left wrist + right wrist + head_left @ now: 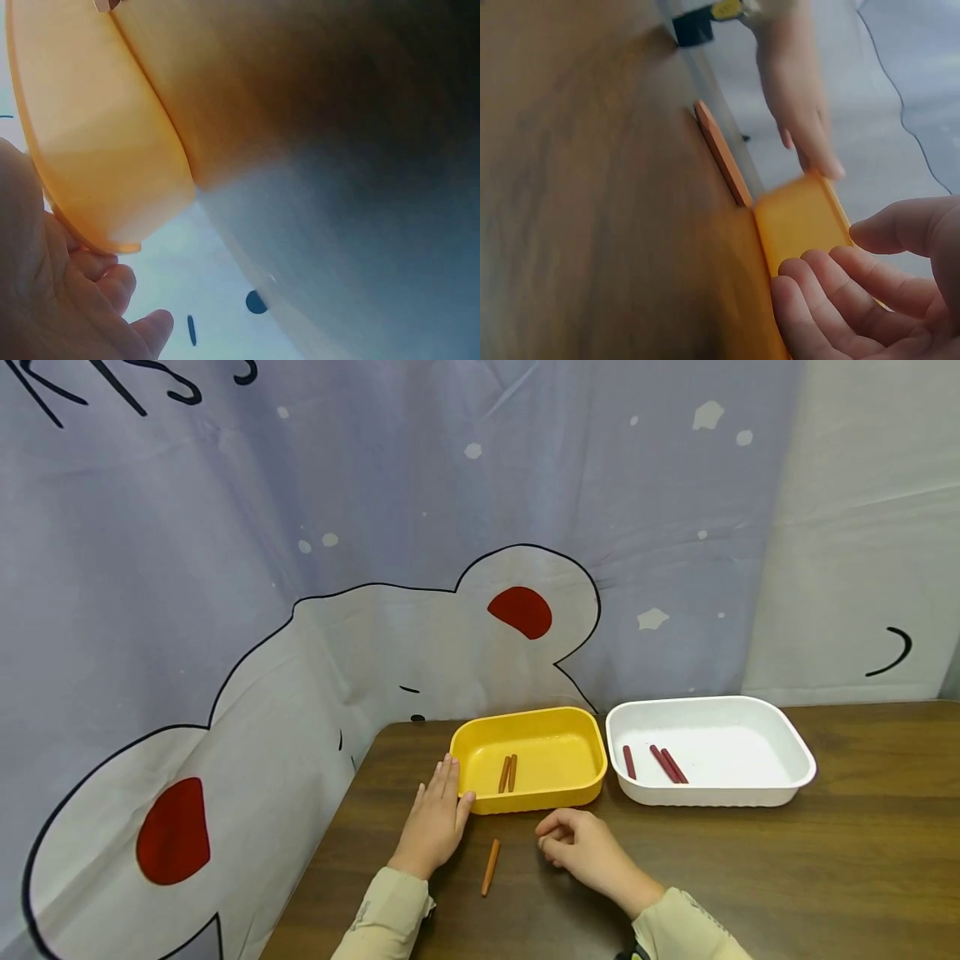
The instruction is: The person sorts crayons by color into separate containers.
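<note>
My left hand [432, 828] rests with straight fingers against the left side of the yellow tray [562, 796]; in the left wrist view its fingertips [116, 285] are at the tray's rim. Two orange-brown sticks [505, 774] lie inside that tray. Another orange-brown stick [491, 867] lies on the table between my hands. To its right is my right hand [585, 852], low over the table, fingers loosely bent and holding nothing. The right wrist view shows its thumb [892, 229] apart from the fingers, with the loose stick [721, 154] beyond.
A white tray [720, 796] stands right of the yellow one, with several dark red sticks [670, 766] in it. Both trays are on a brown wooden table [862, 860], near a printed cloth [420, 485] hanging behind.
</note>
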`<state>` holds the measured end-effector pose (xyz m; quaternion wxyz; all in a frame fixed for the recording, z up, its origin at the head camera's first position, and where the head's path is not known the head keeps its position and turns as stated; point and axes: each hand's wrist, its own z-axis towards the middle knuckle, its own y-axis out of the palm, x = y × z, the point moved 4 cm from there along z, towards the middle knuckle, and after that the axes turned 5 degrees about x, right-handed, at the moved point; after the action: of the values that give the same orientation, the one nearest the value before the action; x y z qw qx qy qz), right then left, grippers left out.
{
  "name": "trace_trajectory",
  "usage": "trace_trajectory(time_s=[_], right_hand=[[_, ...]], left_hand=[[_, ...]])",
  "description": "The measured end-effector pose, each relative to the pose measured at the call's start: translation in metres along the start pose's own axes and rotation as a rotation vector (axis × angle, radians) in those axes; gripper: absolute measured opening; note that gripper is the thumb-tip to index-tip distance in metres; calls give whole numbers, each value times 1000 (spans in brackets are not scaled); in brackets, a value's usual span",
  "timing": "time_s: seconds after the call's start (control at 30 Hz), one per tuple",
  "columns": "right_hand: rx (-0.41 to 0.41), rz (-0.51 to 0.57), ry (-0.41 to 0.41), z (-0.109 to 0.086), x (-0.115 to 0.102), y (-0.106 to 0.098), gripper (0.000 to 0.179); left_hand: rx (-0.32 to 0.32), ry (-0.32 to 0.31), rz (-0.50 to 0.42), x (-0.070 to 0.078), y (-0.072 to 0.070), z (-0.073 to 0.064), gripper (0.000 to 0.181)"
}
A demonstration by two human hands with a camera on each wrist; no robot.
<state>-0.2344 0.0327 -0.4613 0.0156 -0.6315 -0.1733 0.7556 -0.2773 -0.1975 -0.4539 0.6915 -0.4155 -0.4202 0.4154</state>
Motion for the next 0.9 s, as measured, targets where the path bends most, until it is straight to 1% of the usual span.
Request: trace_trajectory(time_s=[0.13,0.27,0.5,0.73,0.9], right_hand=[[-27,-50,-31,2,-3,14,10],[-37,-74,-47,5,-5,27,10],[-49,-40,-2,10,-3,45,6],[-11,-109,23,18,-2,55,6],[40,-203,54,23,-4,59,17]], left_hand=[[0,-1,-9,0,0,0,65],[-4,-9,-8,0,0,0,65],[3,-16,-24,2,-1,-1,64],[-9,-20,-27,3,-3,-1,64],[-12,-15,-20,3,-3,-1,64]])
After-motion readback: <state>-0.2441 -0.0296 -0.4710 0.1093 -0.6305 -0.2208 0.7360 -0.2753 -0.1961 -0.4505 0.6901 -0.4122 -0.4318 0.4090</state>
